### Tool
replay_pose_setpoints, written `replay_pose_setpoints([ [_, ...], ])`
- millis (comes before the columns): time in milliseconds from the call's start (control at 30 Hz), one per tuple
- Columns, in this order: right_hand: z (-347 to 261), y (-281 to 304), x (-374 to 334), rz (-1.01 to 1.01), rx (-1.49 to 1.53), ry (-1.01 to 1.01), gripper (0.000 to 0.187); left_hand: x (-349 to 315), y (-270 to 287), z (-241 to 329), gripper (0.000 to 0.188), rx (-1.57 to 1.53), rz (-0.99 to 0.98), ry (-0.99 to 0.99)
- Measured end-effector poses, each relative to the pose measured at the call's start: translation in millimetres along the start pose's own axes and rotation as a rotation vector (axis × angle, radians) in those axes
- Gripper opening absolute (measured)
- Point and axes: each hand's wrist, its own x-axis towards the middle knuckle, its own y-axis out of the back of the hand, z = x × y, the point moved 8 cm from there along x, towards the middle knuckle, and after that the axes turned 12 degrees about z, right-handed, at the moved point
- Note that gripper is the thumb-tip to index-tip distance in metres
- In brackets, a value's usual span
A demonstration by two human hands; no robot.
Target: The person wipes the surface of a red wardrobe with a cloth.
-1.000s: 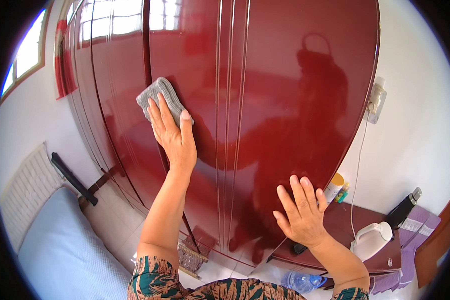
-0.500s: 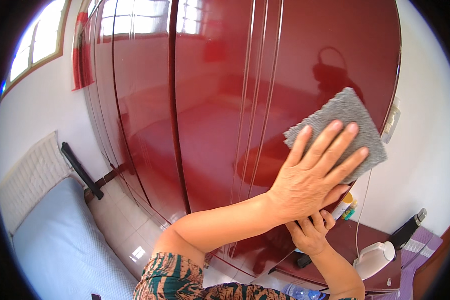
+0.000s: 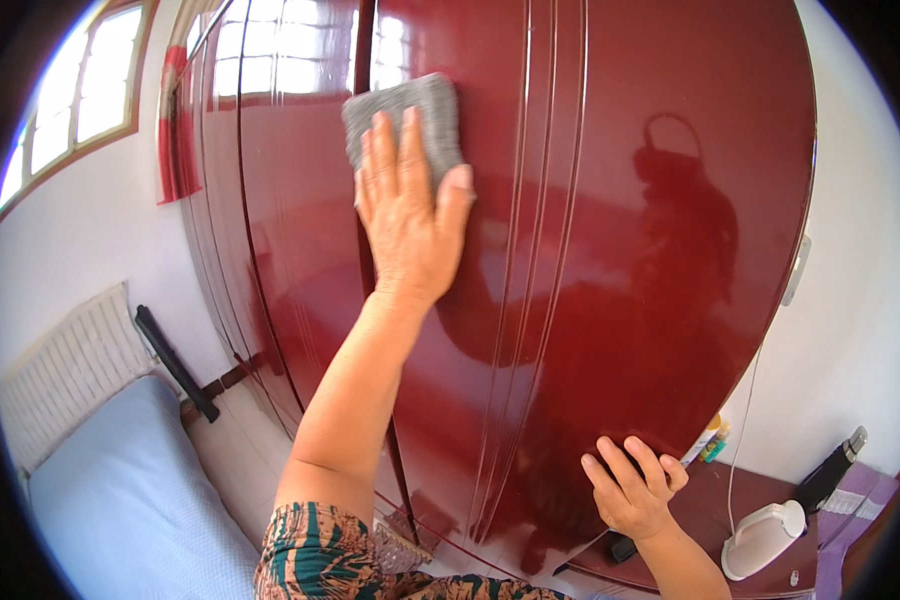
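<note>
My left hand (image 3: 407, 235) presses a folded grey cleaning cloth (image 3: 432, 105) flat against the glossy dark-red wardrobe door (image 3: 630, 340), near the dark vertical gap between two doors. Its fingers lie over the cloth and its thumb sits at the cloth's right edge. Lower right, my right hand (image 3: 632, 490) holds nothing; its fingers are apart and bent a little. They are at the lower part of the same door, and whether they touch it I cannot tell.
Right of the wardrobe, a dark-red tabletop (image 3: 760, 480) bears a white plastic bottle (image 3: 760, 540) and a black object (image 3: 825, 475). A white cord (image 3: 738, 450) hangs there. At left stand a bed with a blue cover (image 3: 130, 480) and a long black object (image 3: 175, 360).
My left hand has swept the cloth from the door's right side up and left to the door gap. My right hand stays low and now shows apart from the left arm.
</note>
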Motion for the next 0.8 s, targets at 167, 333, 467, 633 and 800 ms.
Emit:
replay_pose_setpoints([
  [167,-0.7,1.5,0.7,0.061,0.014,0.038,0.022,-5.4,1.9,-6.0,0.062,-0.031,-0.015,0.013],
  [333,0.0,1.1,-2.3,0.007,-0.002,0.028,0.021,-41.1,0.3,123.8,0.086,-0.252,-0.289,-0.329],
  [467,0.6,1.1,-1.3,-0.04,-0.044,0.011,0.018,-50.1,-7.2,195.3,0.088,-0.48,-0.279,-0.48],
  [633,-0.7,0.0,-2.5,-0.045,-0.045,0.012,0.018,-2.3,-7.8,203.9,0.07,-0.552,-0.08,-0.535],
  [800,-4.4,-0.9,-4.9,-0.103,-0.055,-0.028,0.019,69.3,-26.8,127.9,0.068,-0.214,0.069,-0.356],
])
